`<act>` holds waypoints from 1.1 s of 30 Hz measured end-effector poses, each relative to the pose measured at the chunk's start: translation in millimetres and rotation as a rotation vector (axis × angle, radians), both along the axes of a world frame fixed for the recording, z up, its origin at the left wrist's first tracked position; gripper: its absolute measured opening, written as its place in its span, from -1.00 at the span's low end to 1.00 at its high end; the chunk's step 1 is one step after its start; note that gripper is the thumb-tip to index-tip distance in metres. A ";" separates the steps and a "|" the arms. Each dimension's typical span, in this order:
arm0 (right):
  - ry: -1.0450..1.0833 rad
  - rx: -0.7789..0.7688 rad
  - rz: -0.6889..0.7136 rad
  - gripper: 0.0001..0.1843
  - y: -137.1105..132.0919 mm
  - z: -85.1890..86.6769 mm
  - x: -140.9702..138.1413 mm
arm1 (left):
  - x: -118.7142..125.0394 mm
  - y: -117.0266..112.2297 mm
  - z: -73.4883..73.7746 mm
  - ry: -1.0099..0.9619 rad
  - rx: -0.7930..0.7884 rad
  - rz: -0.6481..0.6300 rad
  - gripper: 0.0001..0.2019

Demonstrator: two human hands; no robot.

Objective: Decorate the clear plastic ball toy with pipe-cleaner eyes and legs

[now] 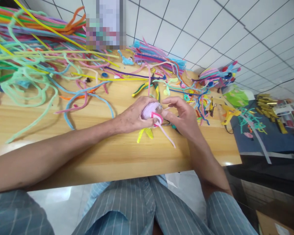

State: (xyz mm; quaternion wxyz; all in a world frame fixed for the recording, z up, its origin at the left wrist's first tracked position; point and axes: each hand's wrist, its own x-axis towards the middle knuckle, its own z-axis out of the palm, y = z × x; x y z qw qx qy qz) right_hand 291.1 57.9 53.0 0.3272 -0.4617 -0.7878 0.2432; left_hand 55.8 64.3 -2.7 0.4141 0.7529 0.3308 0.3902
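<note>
My left hand [133, 115] is closed around a rounded lilac pipe-cleaner piece [149, 111] with a bright pink and white loop on its near side. From that loop a pale pink pipe-cleaner end [168, 136] sticks out towards me. At the piece's right side is my right hand [182, 114], its thumb and forefinger closed about a thin pale strand [167, 108]. Yellow pipe-cleaner bits [145, 133] show just below the left hand. Behind both hands lie pliers with yellow and green handles [140, 88]. A dark tool under my right hand is mostly hidden.
Loose, tangled pipe cleaners [26, 81] cover the left of the wooden table [100, 156]. Pipe-cleaner bundles [159, 60] lie along the tiled wall. Small coloured scraps, a yellow glue gun [229, 114] and a blue surface [279, 137] with more supplies are on the right.
</note>
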 end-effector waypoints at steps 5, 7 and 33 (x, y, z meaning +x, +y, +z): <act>-0.292 0.094 0.038 -0.52 0.5 -14.1 60.8 | -0.7 -1.4 2.1 0.017 0.016 -0.003 -0.43; -0.422 0.039 0.088 -0.29 -5.0 -29.6 91.5 | -0.8 -1.0 1.1 0.014 0.018 -0.005 -0.43; -0.419 0.352 0.132 -0.42 -28.1 -3.7 85.5 | -2.1 0.2 1.0 0.021 0.001 -0.001 -0.42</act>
